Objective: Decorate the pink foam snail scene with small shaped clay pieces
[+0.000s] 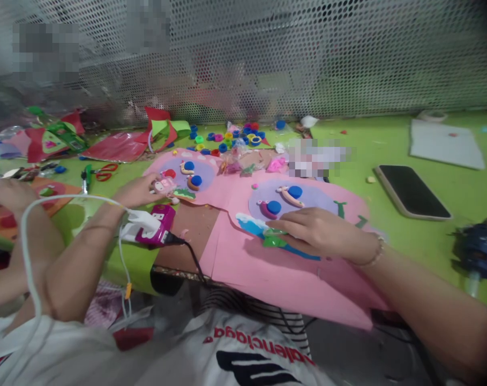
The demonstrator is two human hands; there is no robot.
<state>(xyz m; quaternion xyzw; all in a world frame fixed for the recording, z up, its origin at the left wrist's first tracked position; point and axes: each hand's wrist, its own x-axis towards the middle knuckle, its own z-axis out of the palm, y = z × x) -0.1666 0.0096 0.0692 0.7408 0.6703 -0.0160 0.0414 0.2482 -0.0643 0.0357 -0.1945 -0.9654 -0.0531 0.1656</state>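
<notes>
On the pink card sheet (pixel 235 193), my right hand (pixel 313 230) reaches in from the right. Its fingers are together and bent over a piece of green clay (pixel 273 238), beside a blue-and-white clay strip (pixel 251 224). My left hand (pixel 136 192) rests at the card's left part, with its fingertips closed around a small pink figure (pixel 164 185); part of the grip is hidden. Clay snails with blue round shells (pixel 294 192) are stuck on the purple patches. Green clay plant shapes (pixel 340 209) lie to the right of my right hand.
A magenta power adapter (pixel 157 225) with white and black cables sits at the front edge. Another person's hand (pixel 10 195) is at the left. Red scissors (pixel 106 172), small clay tubs (pixel 227 140), a phone (pixel 414 192) and a white board (pixel 446 143) lie around.
</notes>
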